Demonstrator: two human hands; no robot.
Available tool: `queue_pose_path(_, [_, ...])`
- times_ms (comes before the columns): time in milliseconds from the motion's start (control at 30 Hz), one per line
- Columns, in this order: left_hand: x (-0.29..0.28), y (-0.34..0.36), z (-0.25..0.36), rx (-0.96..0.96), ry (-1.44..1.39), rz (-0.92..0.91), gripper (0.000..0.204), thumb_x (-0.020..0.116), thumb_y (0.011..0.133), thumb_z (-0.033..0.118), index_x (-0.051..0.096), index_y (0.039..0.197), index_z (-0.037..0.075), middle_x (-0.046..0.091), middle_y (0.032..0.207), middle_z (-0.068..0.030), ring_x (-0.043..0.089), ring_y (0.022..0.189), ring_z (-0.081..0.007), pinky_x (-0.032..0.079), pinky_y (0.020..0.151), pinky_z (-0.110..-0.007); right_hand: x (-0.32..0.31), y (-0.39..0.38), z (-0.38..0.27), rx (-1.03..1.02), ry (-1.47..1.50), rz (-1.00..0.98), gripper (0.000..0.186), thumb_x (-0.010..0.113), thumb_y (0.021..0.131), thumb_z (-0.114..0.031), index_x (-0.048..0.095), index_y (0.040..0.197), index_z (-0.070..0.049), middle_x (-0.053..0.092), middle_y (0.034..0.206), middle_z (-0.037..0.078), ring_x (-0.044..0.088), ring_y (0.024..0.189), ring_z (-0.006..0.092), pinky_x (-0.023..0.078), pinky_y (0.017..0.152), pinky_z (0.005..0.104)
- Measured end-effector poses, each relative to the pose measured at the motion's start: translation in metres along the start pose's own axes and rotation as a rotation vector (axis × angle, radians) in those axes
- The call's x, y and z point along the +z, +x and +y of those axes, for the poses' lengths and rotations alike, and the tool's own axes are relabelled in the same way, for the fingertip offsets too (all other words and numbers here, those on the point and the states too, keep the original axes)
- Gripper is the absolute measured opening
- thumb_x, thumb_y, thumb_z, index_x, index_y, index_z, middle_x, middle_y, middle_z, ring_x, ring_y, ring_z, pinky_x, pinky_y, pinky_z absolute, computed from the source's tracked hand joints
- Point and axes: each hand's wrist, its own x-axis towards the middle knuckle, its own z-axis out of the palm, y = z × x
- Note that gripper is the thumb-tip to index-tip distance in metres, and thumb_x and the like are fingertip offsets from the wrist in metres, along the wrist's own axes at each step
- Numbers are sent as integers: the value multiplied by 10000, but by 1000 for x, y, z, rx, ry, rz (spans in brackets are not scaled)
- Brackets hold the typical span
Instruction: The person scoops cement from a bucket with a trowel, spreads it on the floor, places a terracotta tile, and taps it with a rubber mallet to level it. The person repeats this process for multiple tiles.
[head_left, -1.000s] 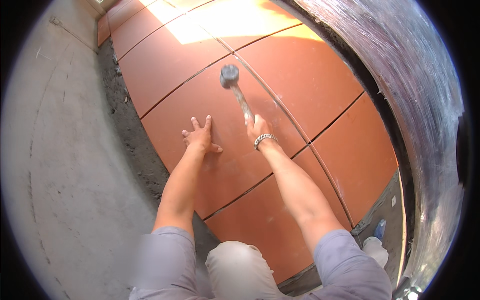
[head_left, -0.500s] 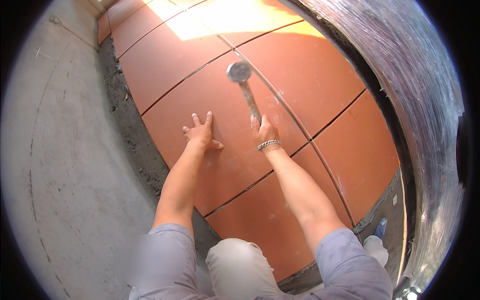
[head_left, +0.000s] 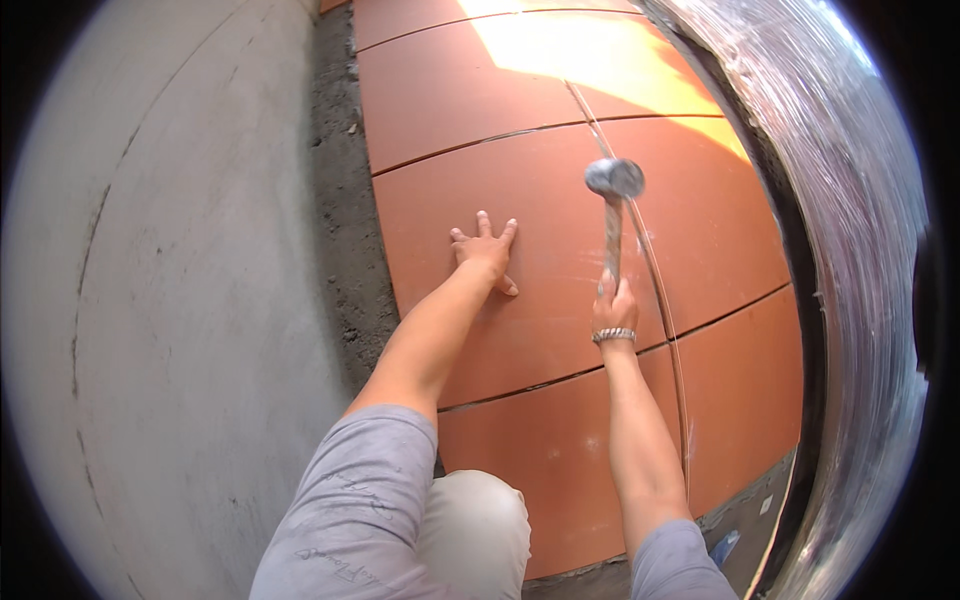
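Note:
My left hand (head_left: 486,254) lies with spread fingers on a large terracotta-coloured floor tile (head_left: 540,340). To its right, my right hand (head_left: 614,308) is wrapped round the handle of a mallet (head_left: 613,179), with a bracelet at the wrist. The mallet's grey, cylindrical head points away from me, over the right part of the same tile near the joint. Whether the head touches the tile I cannot tell. A thin string (head_left: 655,265) runs lengthwise along the joint beside the mallet.
Several more terracotta tiles (head_left: 450,95) lie around, with narrow dark joints. A strip of rough grey mortar (head_left: 350,200) separates them from the grey wall (head_left: 210,260) on the left. Shiny plastic wrapping (head_left: 850,200) rises on the right. My knee (head_left: 480,530) is at the bottom.
The view has turned, so tiles and hands appear further right. The mallet head has swung to a different angle and now lies nearer the string. My left hand still rests spread on the tile.

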Motion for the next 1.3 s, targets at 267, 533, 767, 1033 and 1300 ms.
queue_pose_path(267, [0, -5, -3, 0, -8, 11, 1310, 930, 554, 517, 121, 1576, 393, 59, 1661, -145, 284, 1381, -599, 457, 1037, -563, 1, -19, 25, 3, -37, -21, 561, 441, 1003, -529, 583, 911, 6, 659, 862, 301, 637, 865, 498, 491, 752, 546])
queue_pose_path(533, [2, -2, -5, 0, 4, 11, 1315, 931, 559, 510, 108, 1578, 391, 66, 1661, -140, 273, 1389, -595, 459, 1038, -547, -8, -45, 34, 29, -179, -76, 530, 433, 1013, -500, 588, 906, -4, 654, 811, 284, 631, 824, 489, 477, 721, 549])
queue_pose_path(767, [2, -4, -6, -7, -23, 8, 1328, 931, 554, 515, 100, 1581, 386, 56, 1662, -145, 263, 1399, -587, 432, 1062, -550, -13, -55, 28, 49, -321, -156, 518, 440, 1007, -495, 596, 926, -8, 654, 827, 295, 630, 849, 495, 476, 735, 561])
queue_pose_path(1033, [6, 4, -7, 25, 4, 68, 1364, 932, 534, 523, 85, 1587, 340, 60, 1645, -219, 304, 1437, -472, 222, 1175, -605, -6, -64, 43, 62, -322, -233, 515, 439, 993, -511, 619, 940, -31, 668, 835, 266, 639, 834, 486, 490, 735, 542])
queue_pose_path(1300, [12, 11, -11, 72, 31, 115, 1263, 892, 602, 537, 140, 1586, 290, 115, 1633, -243, 433, 1386, -403, 234, 1152, -613, -42, -140, 37, -6, -92, -260, 476, 487, 998, -503, 604, 932, -47, 664, 739, 191, 658, 732, 429, 507, 655, 493])
